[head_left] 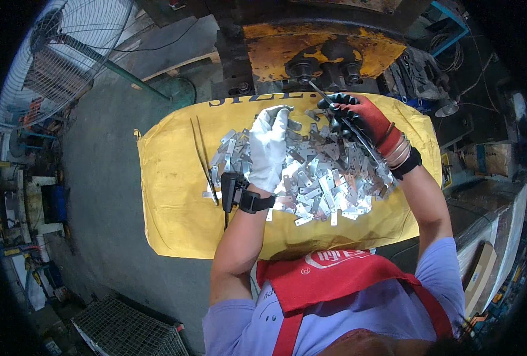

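Strips of silvery metal (326,190), small and flat, many with holes, lie in a loose heap on a yellow sheet (174,231) with dark lettering along its far edge; the left grip (268,142), in a white glove, hangs over the left part of the heap with fingers bent; whether it is grasping a strip or released, I cannot tell. The right grip (358,121), in a red and black glove, is clenched around a slim metal tool (318,91), which slants across the palm with one end toward the machine (329,53), its yellow paint worn; pale bands (399,153) and a black strap (407,164) circle the right wrist, and a black strap with a boxy device (234,188) sits at the left one. Dark thin tongs (204,160) lie left of the heap, prongs parted at the far end; a red apron (329,276) covers the person's chest; a fan (44,65) stands at the far left above the grey floor (109,196), and a wire basket (127,326) sits at the lower left.
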`<state>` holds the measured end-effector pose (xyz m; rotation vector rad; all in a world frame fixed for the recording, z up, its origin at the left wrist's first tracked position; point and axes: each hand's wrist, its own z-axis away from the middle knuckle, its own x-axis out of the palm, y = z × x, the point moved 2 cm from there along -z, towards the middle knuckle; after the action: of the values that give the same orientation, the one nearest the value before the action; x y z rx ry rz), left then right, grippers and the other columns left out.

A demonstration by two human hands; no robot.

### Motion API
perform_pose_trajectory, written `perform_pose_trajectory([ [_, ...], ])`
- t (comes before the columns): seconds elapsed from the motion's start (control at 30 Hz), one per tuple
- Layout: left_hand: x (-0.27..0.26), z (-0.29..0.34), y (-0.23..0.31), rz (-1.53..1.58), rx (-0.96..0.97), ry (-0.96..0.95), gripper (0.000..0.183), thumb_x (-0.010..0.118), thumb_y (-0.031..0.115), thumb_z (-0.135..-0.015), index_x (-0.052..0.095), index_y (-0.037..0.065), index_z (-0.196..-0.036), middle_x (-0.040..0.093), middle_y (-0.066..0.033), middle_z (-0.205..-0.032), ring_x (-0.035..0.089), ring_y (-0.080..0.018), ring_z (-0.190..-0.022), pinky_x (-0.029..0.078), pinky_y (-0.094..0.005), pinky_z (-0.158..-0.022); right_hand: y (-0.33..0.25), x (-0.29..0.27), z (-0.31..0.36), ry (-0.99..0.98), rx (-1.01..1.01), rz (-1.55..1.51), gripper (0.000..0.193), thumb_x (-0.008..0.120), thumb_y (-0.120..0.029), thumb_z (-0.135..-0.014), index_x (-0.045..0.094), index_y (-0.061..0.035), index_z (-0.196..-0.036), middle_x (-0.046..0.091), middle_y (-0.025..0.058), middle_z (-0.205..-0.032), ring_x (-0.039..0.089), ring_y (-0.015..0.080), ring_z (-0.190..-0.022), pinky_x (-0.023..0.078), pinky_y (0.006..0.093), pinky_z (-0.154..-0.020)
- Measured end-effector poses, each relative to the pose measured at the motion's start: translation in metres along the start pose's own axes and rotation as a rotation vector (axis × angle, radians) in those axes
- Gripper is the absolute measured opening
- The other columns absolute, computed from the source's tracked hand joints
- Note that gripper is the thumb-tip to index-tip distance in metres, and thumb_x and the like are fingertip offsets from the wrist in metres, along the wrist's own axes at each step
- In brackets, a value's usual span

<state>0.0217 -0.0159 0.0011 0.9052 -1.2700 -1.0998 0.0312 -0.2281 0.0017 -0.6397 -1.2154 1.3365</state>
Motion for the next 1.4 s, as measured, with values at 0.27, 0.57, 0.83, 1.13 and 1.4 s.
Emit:
perform_pose_trajectory([
  [0.27,0.001,0.002,0.001,-0.011,0.01,-0.009,0.02,0.051,0.016,-0.091,0.059,-0.001,-0.098,0.062,-0.0067,-0.079,0.06,-0.0117,-0.066,0.049,-0.0227,-0.056,-0.009,-0.016,-0.003,-0.188,0.051,-0.103,0.03,0.052,-0.017,-0.085,0.053,0.0004,-0.109,0.063,0.0115,-0.084,0.063,0.0181,-0.068,0.053,0.0291,-0.056],
  [0.57,0.002,-0.003,0.001,-0.022,0.006,-0.02,0.018,0.052,0.014,-0.09,0.059,-0.001,-0.097,0.062,-0.0065,-0.079,0.061,-0.0112,-0.065,0.048,-0.0225,-0.057,-0.02,0.001,0.05,-0.194,-0.019,-0.041,0.044,0.047,-0.027,-0.091,0.046,0.0038,-0.123,0.062,0.007,-0.087,0.06,0.0079,-0.067,0.047,0.0157,-0.055],
  [0.83,-0.007,-0.002,-0.009,-0.19,0.111,-0.033,0.018,0.051,0.014,-0.09,0.058,0.0,-0.098,0.063,-0.0053,-0.078,0.059,-0.0091,-0.068,0.045,-0.0214,-0.062,-0.009,0.015,0.082,-0.107,-0.112,-0.211,0.042,0.043,-0.023,-0.092,0.044,0.0045,-0.124,0.063,0.0078,-0.084,0.059,0.008,-0.06,0.046,0.016,-0.052],
  [1.13,-0.002,0.002,0.003,-0.096,-0.01,-0.051,0.018,0.052,0.016,-0.09,0.059,0.001,-0.098,0.063,-0.005,-0.076,0.059,-0.0088,-0.065,0.046,-0.0216,-0.057,0.0,0.028,0.075,0.098,-0.019,-0.172,0.033,0.047,-0.019,-0.091,0.051,0.002,-0.117,0.064,0.0098,-0.078,0.061,0.0124,-0.056,0.049,0.0209,-0.051],
  [1.4,-0.002,-0.002,-0.001,-0.013,-0.005,-0.057,0.019,0.051,0.017,-0.091,0.059,0.001,-0.097,0.062,-0.0068,-0.075,0.059,-0.0111,-0.059,0.046,-0.0216,-0.052,-0.007,0.028,0.042,0.066,-0.07,0.06,0.025,0.051,-0.02,-0.09,0.058,-0.0038,-0.109,0.06,0.0037,-0.069,0.058,0.0079,-0.054,0.047,0.0206,-0.047],
])
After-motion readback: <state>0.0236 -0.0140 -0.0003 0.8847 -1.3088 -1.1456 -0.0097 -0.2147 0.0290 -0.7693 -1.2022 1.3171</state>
